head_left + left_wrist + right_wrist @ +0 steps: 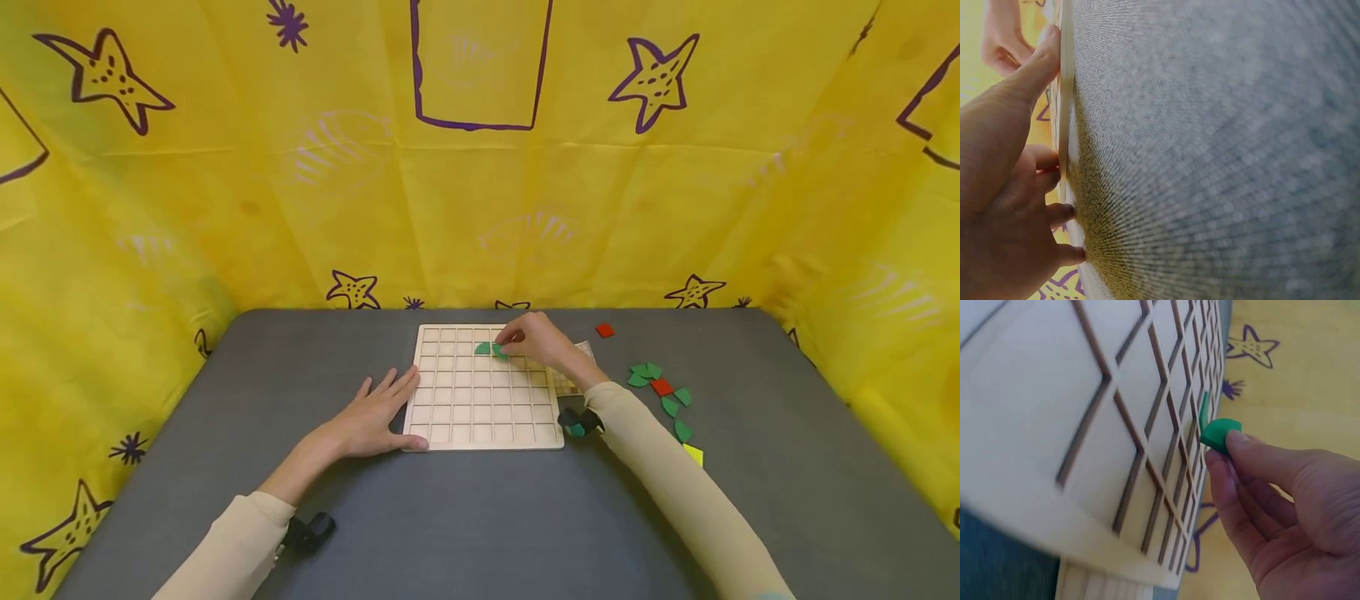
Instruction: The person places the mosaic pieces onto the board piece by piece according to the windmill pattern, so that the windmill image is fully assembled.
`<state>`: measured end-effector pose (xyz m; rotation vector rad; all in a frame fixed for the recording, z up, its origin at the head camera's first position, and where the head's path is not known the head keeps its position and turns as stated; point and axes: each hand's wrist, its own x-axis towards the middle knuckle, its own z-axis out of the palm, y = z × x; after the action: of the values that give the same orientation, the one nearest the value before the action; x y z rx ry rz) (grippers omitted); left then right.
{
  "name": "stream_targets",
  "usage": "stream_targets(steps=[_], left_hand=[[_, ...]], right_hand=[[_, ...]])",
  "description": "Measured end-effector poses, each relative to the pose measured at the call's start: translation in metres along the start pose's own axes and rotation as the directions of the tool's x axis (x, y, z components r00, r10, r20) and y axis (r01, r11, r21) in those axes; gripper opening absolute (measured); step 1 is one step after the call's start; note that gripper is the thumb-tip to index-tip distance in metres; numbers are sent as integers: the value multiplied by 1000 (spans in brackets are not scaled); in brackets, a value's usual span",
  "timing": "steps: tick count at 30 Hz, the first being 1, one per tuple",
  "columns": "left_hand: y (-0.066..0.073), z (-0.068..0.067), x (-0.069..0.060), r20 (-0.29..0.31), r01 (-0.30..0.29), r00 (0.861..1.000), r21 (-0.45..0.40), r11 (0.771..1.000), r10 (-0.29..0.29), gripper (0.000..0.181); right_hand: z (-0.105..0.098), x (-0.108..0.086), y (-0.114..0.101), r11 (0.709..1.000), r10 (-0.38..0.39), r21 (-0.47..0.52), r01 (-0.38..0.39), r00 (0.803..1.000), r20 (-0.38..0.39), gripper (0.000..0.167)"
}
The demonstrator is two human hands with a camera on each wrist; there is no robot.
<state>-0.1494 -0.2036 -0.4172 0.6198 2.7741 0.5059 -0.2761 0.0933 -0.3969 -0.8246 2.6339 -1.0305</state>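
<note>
A light wooden board [480, 417] with a raised grid of square cells lies on the table. One green quarter-circle tile [483, 348] sits in a cell near its far edge. Just right of it, my right hand [536, 337] pinches a second green quarter-circle tile [1219, 434] between thumb and fingertips; in the right wrist view it is tilted above the grid. My left hand [371, 421] rests at the board's left side with fingers spread. Its thumb [1044, 56] lies on the board's near edge, and the fingertips touch the left edge and the table.
Right of the board, several loose green tiles [682, 431], a red square [662, 387] and a yellow piece [693, 454] lie scattered. Another red square [605, 331] is farther back. A small patterned card [566, 385] lies partly under the right forearm. Yellow cloth [480, 217] hangs behind the table.
</note>
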Motion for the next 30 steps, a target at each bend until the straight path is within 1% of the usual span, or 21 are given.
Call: stream_targets(steps=[4, 8, 11, 19, 25, 30], left_hand=[[0, 0, 0, 6, 2, 1000, -4, 1000, -2, 110], [1, 0, 0, 5, 3, 1000, -4, 1000, -3, 109], [1, 0, 0, 12, 6, 1000, 0, 1000, -6, 109], [1, 0, 0, 9, 12, 1000, -1, 1000, -12, 110], [0, 1, 0, 1, 14, 1000, 1, 1000, -14, 110], [1, 0, 0, -5, 8, 1000, 1, 1000, -8, 110]], right_hand=[[8, 4, -5, 1000, -12, 10, 12, 1000, 3, 15], [14, 7, -9, 999, -43, 18, 42, 999, 21, 13], [18, 9, -11, 999, -49, 16, 49, 998, 35, 12], [23, 11, -13, 999, -33, 22, 32, 998, 46, 12], [26, 11, -13, 1000, -14, 1, 14, 999, 36, 14], [28, 12, -13, 999, -24, -25, 25, 999, 23, 14]])
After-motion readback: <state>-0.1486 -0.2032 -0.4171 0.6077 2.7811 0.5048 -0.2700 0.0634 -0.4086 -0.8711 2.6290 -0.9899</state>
